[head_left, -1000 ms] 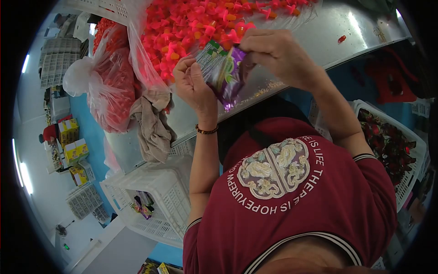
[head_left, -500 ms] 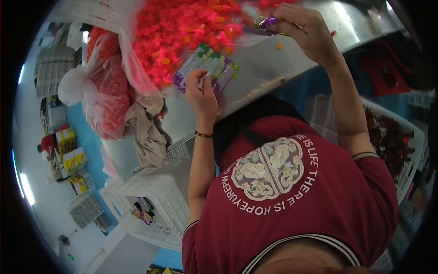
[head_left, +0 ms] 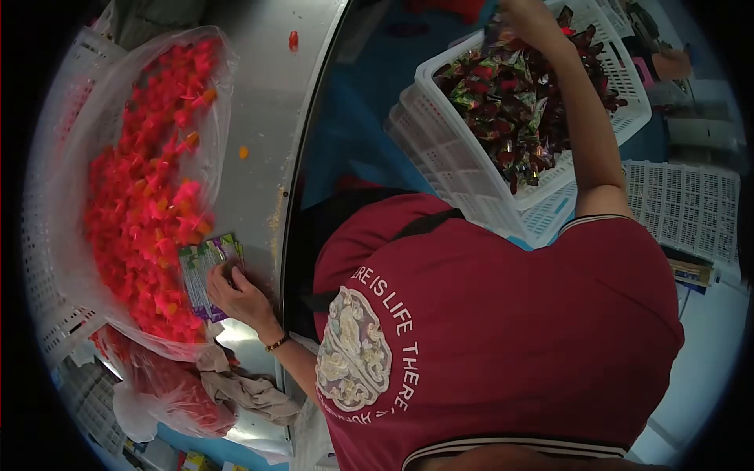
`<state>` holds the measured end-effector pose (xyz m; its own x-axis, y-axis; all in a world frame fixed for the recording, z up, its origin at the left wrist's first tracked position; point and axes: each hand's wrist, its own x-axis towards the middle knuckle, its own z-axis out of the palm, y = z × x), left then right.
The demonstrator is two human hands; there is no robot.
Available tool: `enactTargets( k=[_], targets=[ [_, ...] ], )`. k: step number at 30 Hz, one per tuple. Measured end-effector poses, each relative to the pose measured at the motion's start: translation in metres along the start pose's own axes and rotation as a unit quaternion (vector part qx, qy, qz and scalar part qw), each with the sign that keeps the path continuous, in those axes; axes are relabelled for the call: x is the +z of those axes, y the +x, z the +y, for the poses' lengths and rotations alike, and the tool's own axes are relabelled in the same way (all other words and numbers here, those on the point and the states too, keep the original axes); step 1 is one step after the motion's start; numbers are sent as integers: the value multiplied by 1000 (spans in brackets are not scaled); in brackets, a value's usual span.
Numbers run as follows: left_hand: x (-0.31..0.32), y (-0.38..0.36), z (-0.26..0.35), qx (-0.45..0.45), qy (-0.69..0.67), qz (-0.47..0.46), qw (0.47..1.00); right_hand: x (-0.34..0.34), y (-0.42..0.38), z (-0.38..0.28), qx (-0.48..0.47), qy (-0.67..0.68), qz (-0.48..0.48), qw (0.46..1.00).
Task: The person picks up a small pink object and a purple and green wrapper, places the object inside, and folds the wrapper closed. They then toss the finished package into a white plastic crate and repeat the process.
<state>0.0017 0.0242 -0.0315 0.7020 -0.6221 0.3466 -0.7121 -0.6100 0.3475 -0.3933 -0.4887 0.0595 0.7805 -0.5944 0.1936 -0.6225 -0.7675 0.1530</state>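
Note:
My left hand (head_left: 236, 297) is closed on several flat green and purple printed packets (head_left: 199, 273) at the metal table's edge. Right beside them lies a big heap of small red and orange pieces (head_left: 149, 212) in an open clear plastic bag (head_left: 221, 59). My right hand (head_left: 534, 22) is at the top of the view, reaching over a white plastic basket (head_left: 506, 188). Its fingers are closed on a shiny dark packet (head_left: 496, 33), partly cut off and blurred. Several dark, glossy packets (head_left: 510, 106) with red and green patches fill the basket.
On the metal table (head_left: 259, 94) lie one red piece (head_left: 294, 41) and one orange piece (head_left: 243, 152). A tied bag of red pieces (head_left: 177, 396) and a beige cloth (head_left: 251, 396) are at lower left. More white crates (head_left: 683, 212) stand at right.
My view has turned to the right. My right hand has swung from above the table to over the basket with the packet. My left hand stays on the flat packets.

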Motion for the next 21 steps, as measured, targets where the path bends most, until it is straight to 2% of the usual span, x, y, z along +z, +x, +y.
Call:
enactTargets(
  k=[2, 4, 6, 8, 10, 12, 16, 18, 19, 21],
  targets=[
    [1, 0, -2, 11, 2, 11, 1000, 12, -15, 25, 63, -134, -23, 989],
    [0, 1, -1, 5, 0, -1, 1000, 27, -11, 26, 118, -265, -43, 956],
    [-2, 0, 0, -4, 1, -11, 1000, 73, -20, 19, 49, -297, -44, 953],
    [-3, 0, 3, 19, 3, 3, 1000, 111, -33, -4, -10, -240, -17, 971],
    [-2, 1, 7, -1, 8, -9, 1000, 151, -40, -14, 31, -211, -77, 974],
    [0, 2, 2, -13, 15, -10, 1000, 163, -40, -22, 126, -163, -131, 970],
    [-7, 18, 15, -49, 45, -23, 998, 92, -2, -82, 77, -126, -192, 970],
    [-5, 20, 16, -69, 54, -13, 996, 75, 28, -112, 72, -20, -183, 980],
    [-4, 21, 16, -75, 63, -17, 995, 42, 44, -149, 32, 35, -179, 983],
    [-2, 21, 16, -78, 67, -10, 995, -14, 72, -222, -50, 233, -151, 959]
  ],
)
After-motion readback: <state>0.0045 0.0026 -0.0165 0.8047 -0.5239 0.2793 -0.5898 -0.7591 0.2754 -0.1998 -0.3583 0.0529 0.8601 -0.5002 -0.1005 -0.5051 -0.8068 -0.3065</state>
